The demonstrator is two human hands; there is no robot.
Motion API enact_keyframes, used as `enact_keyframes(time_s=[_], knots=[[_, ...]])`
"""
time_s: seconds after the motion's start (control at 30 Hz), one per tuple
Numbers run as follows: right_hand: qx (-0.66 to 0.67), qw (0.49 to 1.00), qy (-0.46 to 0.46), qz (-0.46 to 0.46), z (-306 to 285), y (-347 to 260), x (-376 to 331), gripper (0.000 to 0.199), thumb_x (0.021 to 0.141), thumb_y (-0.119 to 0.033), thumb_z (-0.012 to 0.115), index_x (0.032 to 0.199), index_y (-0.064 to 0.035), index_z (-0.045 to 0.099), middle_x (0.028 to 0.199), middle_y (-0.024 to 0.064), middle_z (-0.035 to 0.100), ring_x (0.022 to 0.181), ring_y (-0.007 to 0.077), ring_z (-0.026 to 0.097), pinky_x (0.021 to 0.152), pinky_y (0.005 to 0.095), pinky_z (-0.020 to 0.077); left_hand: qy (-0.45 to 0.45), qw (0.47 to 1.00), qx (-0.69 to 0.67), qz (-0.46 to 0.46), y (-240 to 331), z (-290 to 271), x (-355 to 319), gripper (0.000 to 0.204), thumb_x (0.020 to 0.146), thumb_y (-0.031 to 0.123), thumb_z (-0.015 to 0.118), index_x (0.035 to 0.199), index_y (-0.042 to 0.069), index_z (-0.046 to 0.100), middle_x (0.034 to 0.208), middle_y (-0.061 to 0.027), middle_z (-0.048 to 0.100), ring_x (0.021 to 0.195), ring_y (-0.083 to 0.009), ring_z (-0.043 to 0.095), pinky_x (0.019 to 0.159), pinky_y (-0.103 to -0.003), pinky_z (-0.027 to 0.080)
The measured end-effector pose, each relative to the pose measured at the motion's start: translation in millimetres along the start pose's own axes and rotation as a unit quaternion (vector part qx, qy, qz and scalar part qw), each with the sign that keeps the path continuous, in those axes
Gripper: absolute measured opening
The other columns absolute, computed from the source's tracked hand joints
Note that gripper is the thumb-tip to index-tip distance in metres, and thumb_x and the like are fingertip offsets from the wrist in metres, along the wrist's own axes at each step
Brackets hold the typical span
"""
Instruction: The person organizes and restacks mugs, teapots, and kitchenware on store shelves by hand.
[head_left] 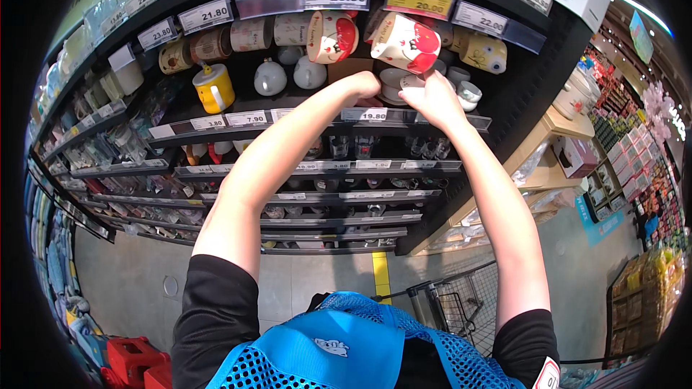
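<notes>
— What are the two hands doing?

— Both are up at the cup shelf (404, 117). The left hand (362, 85) is curled into a fist at the shelf's front edge. I cannot tell if it holds anything. The right hand (435, 99) has its fingers bent down onto a small white bowl (395, 81), and it seems to be pinching the rim.

— Is the bowl out yet?

— No. It sits on the shelf, between the two hands, under a red and white mug (405, 43). So I think the job has only just begun, and the lifting is left to do.

— How are the arms?

— Both are stretched long, up and forward, close side by side.

— What else is near?

— A yellow mug (214, 88) sits far to the left. A shopping cart (461, 302) waits below on the floor.
</notes>
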State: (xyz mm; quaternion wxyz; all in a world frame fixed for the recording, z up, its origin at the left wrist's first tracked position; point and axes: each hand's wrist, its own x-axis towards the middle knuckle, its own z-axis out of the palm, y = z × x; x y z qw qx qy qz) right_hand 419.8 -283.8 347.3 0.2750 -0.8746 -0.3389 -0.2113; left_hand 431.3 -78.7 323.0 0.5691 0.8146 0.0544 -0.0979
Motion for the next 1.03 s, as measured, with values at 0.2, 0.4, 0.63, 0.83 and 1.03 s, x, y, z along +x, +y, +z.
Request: enact_keyframes(time_s=[0.2,0.4,0.63,0.83,1.03], knots=[[-0.009,0.997,-0.062,-0.045,35,10,36,0.055,0.074,-0.033,0.074,0.118,-0.0048,0.059,0.109,0.0186,0.067,0.101,0.0333,0.064,0.089,0.0416,0.0516,0.007,0.996,0.088,-0.008,-15,-8,19,0.025,0.093,0.014,0.047,0.11,0.005,0.063,0.099,-0.007,0.066,0.079,-0.014,0.063,0.072,-0.028,0.053],[-0.072,0.994,-0.057,-0.064,62,40,62,0.056,0.082,-0.049,0.065,0.121,-0.0093,0.061,0.119,0.0126,0.065,0.108,0.0291,0.062,0.094,0.0362,0.0483,-0.026,0.997,0.073,-0.006,-5,-3,10,0.024,0.093,0.011,0.047,0.11,0.002,0.061,0.097,-0.0077,0.066,0.081,-0.0148,0.065,0.073,-0.028,0.055],[-0.041,0.991,-0.114,-0.048,66,29,71,0.04,0.089,-0.043,0.058,0.113,-0.011,0.065,0.117,0.0146,0.064,0.109,0.0293,0.06,0.093,0.0378,0.0453,-0.057,0.998,0.008,0.014,-15,-13,11,0.023,0.092,0.002,0.04,0.106,-0.005,0.057,0.098,-0.0135,0.063,0.075,-0.0183,0.066,0.068,-0.031,0.057],[0.006,0.993,-0.117,-0.01,69,32,73,0.041,0.091,-0.041,0.056,0.114,-0.0077,0.064,0.117,0.0169,0.064,0.109,0.0304,0.059,0.094,0.0374,0.0439,-0.058,0.998,-0.005,0.037,-13,-12,10,0.023,0.09,-0.001,0.037,0.102,-0.01,0.055,0.092,-0.016,0.061,0.069,-0.0214,0.065,0.063,-0.034,0.059],[-0.022,0.99,-0.141,0.011,60,11,69,0.054,0.088,-0.048,0.057,0.12,-0.0048,0.06,0.12,0.0216,0.061,0.111,0.0305,0.059,0.097,0.0389,0.0415,-0.069,0.997,-0.001,0.038,-16,-12,14,0.025,0.089,-0.002,0.037,0.104,-0.01,0.055,0.096,-0.0169,0.061,0.07,-0.0227,0.065,0.064,-0.034,0.059]])
